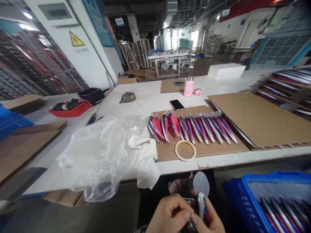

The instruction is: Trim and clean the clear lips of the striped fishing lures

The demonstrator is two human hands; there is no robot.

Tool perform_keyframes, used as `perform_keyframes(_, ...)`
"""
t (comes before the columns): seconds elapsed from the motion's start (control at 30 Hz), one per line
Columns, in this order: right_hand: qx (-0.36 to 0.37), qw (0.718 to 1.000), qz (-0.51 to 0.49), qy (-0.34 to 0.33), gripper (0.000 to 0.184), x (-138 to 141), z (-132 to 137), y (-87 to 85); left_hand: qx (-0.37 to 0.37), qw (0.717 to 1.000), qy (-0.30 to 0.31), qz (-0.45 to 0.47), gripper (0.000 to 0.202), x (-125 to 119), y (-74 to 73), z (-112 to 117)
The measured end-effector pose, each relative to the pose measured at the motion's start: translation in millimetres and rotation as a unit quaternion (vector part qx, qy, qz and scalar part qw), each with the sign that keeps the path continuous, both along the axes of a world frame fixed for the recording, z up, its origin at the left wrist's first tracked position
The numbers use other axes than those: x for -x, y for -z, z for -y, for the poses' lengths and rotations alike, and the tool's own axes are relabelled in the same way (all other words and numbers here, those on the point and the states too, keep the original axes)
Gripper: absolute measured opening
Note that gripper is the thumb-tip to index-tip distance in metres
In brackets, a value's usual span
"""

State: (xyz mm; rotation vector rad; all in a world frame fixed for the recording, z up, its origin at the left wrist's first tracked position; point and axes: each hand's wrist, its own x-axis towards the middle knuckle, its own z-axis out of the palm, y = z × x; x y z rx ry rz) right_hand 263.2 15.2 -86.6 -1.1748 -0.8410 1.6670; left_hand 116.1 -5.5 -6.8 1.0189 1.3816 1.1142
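Just below the worktop edge, one lure pinched between closed fingers of left hand and right hand; beyond them a row of lures already laid on cardboard, more left in the crate rightward.

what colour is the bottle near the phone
Pink; the bottle shows best in the head view.

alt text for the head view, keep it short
The left hand and right hand hold a fishing lure with a clear round lip in front of a white table. On it, a row of red and purple lures lies on cardboard beside a tape ring and crumpled plastic.
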Motion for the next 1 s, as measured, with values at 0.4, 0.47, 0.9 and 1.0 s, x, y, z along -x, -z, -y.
perform_keyframes(0.4,-0.05,0.996,0.071,0.03,0.05,-53,-27,-67.0,0.114,0.993,0.03,-0.008,0.017,-21,28.0,-22)
perform_keyframes(0.47,-0.074,0.983,0.104,0.135,0.049,-88,-31,-79.4,0.135,0.986,0.097,0.006,0.016,-41,47.3,-33)
perform_keyframes(0.9,-0.026,0.968,0.067,0.239,0.05,-139,10,-64.9,0.182,0.97,0.15,0.056,0.023,-98,62.3,-40)
perform_keyframes(1.0,-0.018,0.976,0.038,0.213,0.049,-131,2,-61.5,0.173,0.977,0.116,0.046,0.018,-91,59.1,-41)
